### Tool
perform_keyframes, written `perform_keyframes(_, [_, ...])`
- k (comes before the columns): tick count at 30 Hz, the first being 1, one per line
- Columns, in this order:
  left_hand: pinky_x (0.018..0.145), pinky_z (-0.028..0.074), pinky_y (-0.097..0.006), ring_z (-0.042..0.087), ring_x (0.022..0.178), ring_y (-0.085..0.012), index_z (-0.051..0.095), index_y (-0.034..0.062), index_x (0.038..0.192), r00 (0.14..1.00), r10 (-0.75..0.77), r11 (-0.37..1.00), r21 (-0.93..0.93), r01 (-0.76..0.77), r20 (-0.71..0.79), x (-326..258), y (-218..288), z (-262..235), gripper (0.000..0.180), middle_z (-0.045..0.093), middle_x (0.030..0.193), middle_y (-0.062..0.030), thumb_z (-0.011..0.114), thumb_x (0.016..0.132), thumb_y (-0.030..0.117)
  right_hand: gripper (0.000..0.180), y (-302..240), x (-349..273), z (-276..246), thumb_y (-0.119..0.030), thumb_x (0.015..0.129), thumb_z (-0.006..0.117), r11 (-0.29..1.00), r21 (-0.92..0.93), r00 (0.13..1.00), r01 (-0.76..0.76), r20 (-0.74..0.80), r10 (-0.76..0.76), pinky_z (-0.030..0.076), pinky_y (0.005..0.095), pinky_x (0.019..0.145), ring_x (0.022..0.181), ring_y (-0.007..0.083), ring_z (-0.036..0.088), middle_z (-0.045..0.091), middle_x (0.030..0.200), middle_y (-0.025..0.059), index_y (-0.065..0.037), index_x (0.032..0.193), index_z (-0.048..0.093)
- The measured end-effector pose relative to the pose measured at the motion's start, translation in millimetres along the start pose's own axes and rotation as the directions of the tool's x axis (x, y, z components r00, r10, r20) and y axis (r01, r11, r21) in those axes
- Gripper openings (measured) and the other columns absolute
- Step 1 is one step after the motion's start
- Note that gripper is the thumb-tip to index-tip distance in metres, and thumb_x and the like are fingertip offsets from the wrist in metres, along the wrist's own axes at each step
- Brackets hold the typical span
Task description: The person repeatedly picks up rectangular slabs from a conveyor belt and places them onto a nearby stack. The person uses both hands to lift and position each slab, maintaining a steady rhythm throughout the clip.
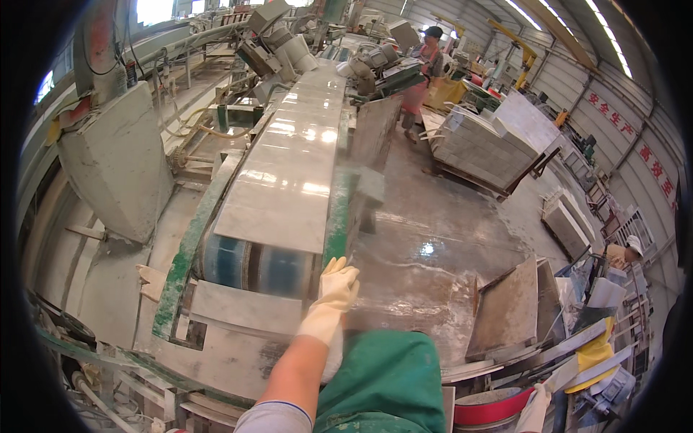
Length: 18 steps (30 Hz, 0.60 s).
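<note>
Stone workshop, arched metal roof, wet grey concrete floor [433, 245] shining with water. Long conveyor line [289, 166] with green side rails, carrying pale polished slabs [292, 195] end to end, blue roller at near end. Stacked cut tiles on pallet [480, 148] right, well apart; another person beside it, far end. Red basin [487, 411] at bottom right, contents not visible. Left hand [336, 289] in cream rubber glove, fingers loosely extended, resting against green rail at conveyor end, gripping nothing. Right hand [535, 411] gloved, bottom edge, mostly cropped; opening cannot be told. Green apron below.
</note>
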<state>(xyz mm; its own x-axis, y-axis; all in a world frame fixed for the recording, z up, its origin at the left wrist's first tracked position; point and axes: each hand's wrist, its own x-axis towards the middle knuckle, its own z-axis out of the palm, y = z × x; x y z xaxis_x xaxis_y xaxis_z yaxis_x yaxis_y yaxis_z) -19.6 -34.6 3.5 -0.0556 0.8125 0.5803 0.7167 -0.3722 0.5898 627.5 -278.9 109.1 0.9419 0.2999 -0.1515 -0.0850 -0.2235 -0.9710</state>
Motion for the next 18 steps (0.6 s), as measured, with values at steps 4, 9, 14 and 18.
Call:
perform_keyframes(4, [0.113,0.033,-0.043,0.055,0.123,-0.0343,0.068,0.0106,0.116,0.969,-0.17,0.985,0.067,0.16,0.18,10.0,6.9,-5.6,0.037,0.07,0.11,-0.0125,0.068,0.081,0.025,0.086,-26.5,-38.7,23.8,-0.001,0.065,0.071,0.963,-0.127,0.963,0.237,0.16,-0.216,0.047,0.0381,0.096,0.119,0.0281,0.055,0.052,0.137,0.0144,-0.005,0.146,0.04])
perform_keyframes(9, [0.107,0.04,-0.041,0.048,0.13,-0.0352,0.051,0.0027,0.137,0.809,-0.383,0.806,-0.266,0.528,0.447,32.1,64.4,-13.8,0.06,0.053,0.139,-0.0174,0.06,0.089,0.037,0.089,-60.9,-108.8,121.7,-0.004,0.058,0.076,0.818,-0.13,0.706,0.56,0.591,-0.389,0.043,0.0346,0.102,0.122,0.0262,0.054,0.056,0.134,0.0146,-0.004,0.142,0.047])
perform_keyframes(14, [0.11,0.037,-0.042,0.049,0.131,-0.0285,0.036,0.0035,0.146,0.635,-0.306,-0.042,-0.676,0.735,0.709,13.9,134.5,-14.4,0.062,0.049,0.143,-0.0158,0.059,0.096,0.032,0.087,-104.0,-226.9,238.9,-0.012,0.057,0.08,0.658,0.146,0.149,0.739,0.917,-0.37,0.043,0.0339,0.104,0.124,0.026,0.055,0.056,0.135,0.0167,-0.003,0.138,0.051])
perform_keyframes(18, [0.09,0.054,-0.047,0.057,0.116,-0.0298,0.043,0.0127,0.13,0.711,-0.429,-0.407,-0.822,0.399,0.558,0.2,124.8,-36.8,0.036,0.053,0.128,-0.0137,0.058,0.097,0.016,0.084,-112.2,-324.0,318.5,-0.02,0.059,0.082,0.25,0.582,-0.497,0.774,0.803,-0.33,0.043,0.038,0.106,0.129,0.0328,0.049,0.052,0.141,0.0173,-0.009,0.137,0.053])
